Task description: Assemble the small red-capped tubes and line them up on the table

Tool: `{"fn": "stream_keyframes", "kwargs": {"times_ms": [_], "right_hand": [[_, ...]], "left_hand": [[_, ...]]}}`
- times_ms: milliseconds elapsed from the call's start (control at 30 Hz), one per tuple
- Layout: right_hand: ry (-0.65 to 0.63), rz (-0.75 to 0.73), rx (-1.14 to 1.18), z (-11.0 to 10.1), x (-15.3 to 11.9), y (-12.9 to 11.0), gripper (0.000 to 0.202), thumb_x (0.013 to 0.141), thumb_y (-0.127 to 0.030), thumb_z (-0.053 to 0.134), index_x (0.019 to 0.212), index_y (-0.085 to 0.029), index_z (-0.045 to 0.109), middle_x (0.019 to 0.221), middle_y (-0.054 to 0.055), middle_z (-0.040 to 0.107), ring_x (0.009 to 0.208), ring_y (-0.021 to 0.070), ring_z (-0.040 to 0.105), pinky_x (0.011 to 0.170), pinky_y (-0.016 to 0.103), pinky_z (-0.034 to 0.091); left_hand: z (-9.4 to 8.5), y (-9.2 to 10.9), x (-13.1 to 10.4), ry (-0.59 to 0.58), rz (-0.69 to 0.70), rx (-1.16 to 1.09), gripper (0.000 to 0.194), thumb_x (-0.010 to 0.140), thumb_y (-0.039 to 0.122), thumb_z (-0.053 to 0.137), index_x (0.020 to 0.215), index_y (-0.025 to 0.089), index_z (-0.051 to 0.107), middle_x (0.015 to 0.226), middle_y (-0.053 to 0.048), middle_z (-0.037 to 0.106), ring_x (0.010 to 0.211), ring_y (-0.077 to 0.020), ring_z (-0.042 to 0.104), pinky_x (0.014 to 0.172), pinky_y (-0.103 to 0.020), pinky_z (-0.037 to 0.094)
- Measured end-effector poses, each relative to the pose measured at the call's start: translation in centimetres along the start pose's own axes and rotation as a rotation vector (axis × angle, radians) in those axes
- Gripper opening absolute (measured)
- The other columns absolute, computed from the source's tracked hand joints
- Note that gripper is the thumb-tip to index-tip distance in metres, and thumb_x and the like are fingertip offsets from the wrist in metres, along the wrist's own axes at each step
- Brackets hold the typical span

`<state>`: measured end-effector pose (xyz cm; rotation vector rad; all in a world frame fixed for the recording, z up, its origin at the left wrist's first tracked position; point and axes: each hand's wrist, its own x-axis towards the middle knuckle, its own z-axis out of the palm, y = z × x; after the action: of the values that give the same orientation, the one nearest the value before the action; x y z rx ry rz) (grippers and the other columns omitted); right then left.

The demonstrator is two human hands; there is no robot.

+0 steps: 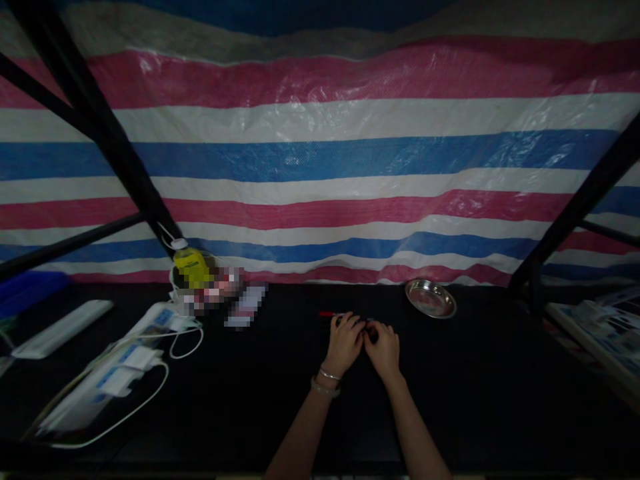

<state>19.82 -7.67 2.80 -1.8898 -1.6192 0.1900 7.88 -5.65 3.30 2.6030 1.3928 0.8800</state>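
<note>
Over the black tabletop (250, 393), my left hand (345, 343) and my right hand (383, 347) meet with their fingers curled and the fingertips close together. What lies between the fingertips is dark and too small to make out. A thin red stick, like a pen (327, 313), lies just beyond my left hand, its right part running behind the fingers. Two bracelets (325, 387) circle my left wrist. To the right of my hands, apart from them, a shallow round metal dish (431, 299) rests on the table.
A white power strip (105, 380) with plugs and looping cables stretches along the left side. Behind it stands a bottle of yellow liquid (193, 267), beside blurred-out items. Striped plastic sheeting (320, 160) hangs at the back between black metal posts (115, 143). Papers (600, 327) lie far right.
</note>
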Motion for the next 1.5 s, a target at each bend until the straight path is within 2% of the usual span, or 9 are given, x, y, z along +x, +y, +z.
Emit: {"fn": "stream_keyframes", "kwargs": {"times_ms": [167,333,500,667,767,867,1067,1267,1500], "right_hand": [[0.002,-0.016,0.001,0.1,-0.2,-0.2,0.016,0.074,-0.022,0.053,0.089,-0.022,0.06,0.077,0.0,0.062,0.079,0.0182,0.054,0.067,0.028,0.03],[0.031,-0.03,-0.003,0.5,-0.4,0.0,0.018,0.077,-0.021,0.05,0.091,-0.022,0.062,0.082,0.002,0.064,0.082,0.019,0.055,0.069,0.028,0.033],[0.05,-0.026,0.039,1.1,-0.3,0.6,0.022,0.079,-0.021,0.048,0.093,-0.02,0.066,0.09,0.007,0.065,0.085,0.0215,0.056,0.074,0.031,0.038],[0.081,-0.02,0.133,1.3,-0.4,1.1,0.024,0.08,-0.022,0.046,0.088,-0.019,0.068,0.088,0.009,0.063,0.087,0.0219,0.056,0.077,0.032,0.042],[0.117,-0.013,0.253,1.3,-0.4,1.1,0.024,0.081,-0.026,0.045,0.088,-0.018,0.066,0.09,0.009,0.063,0.089,0.0217,0.057,0.08,0.033,0.042],[0.129,-0.022,0.48,1.4,-0.3,0.7,0.025,0.082,-0.032,0.044,0.089,-0.017,0.063,0.09,0.008,0.065,0.087,0.0205,0.058,0.081,0.034,0.043],[0.079,0.001,0.84,1.4,-0.3,-0.6,0.03,0.077,-0.044,0.052,0.083,-0.017,0.062,0.08,0.006,0.065,0.076,0.0181,0.06,0.071,0.03,0.047],[0.039,0.098,0.983,1.2,-0.1,-0.9,0.035,0.069,-0.051,0.059,0.078,-0.017,0.064,0.075,0.005,0.063,0.069,0.0176,0.058,0.062,0.028,0.046],[0.035,0.146,1.035,0.5,0.0,-1.0,0.034,0.066,-0.051,0.062,0.073,-0.018,0.065,0.067,0.001,0.059,0.057,0.0136,0.05,0.055,0.026,0.042]], "left_hand": [[-0.4,-0.5,-0.5,0.058,-0.071,0.075,0.034,0.08,0.021,0.053,0.113,0.025,0.055,0.126,-0.009,0.051,0.12,-0.0284,0.039,0.098,-0.054,0.025],[-0.2,-1.0,-0.8,0.105,-0.106,0.102,0.026,0.08,0.024,0.054,0.105,0.027,0.061,0.127,-0.009,0.048,0.119,-0.0305,0.038,0.098,-0.057,0.025],[-0.1,-0.9,-0.5,0.073,-0.105,0.078,0.018,0.082,0.02,0.053,0.093,0.028,0.066,0.123,-0.006,0.052,0.117,-0.0281,0.04,0.097,-0.056,0.027],[-0.3,-0.8,-0.2,0.024,-0.087,0.019,0.018,0.082,0.016,0.053,0.09,0.026,0.067,0.121,-0.005,0.053,0.116,-0.0259,0.041,0.096,-0.052,0.03],[-0.5,-0.7,-0.2,0.017,-0.069,-0.008,0.018,0.082,0.014,0.052,0.088,0.023,0.066,0.121,-0.005,0.055,0.115,-0.0249,0.042,0.095,-0.05,0.032],[-0.6,-0.8,-0.3,0.039,-0.027,-0.048,0.018,0.083,0.014,0.05,0.089,0.022,0.065,0.117,-0.005,0.058,0.113,-0.0229,0.045,0.095,-0.046,0.035],[-0.7,-1.2,-1.0,0.18,-0.004,-0.162,0.023,0.088,0.018,0.043,0.099,0.02,0.064,0.094,-0.005,0.068,0.1,-0.0192,0.055,0.086,-0.039,0.042],[-1.2,-0.9,-1.3,0.285,-0.061,-0.189,0.024,0.088,0.02,0.044,0.101,0.022,0.064,0.091,-0.005,0.068,0.09,-0.0182,0.058,0.079,-0.036,0.045],[-1.5,-0.4,-1.7,0.209,0.034,-0.191,0.026,0.087,0.016,0.044,0.103,0.023,0.064,0.094,-0.005,0.068,0.092,-0.0177,0.057,0.082,-0.037,0.045]]}}
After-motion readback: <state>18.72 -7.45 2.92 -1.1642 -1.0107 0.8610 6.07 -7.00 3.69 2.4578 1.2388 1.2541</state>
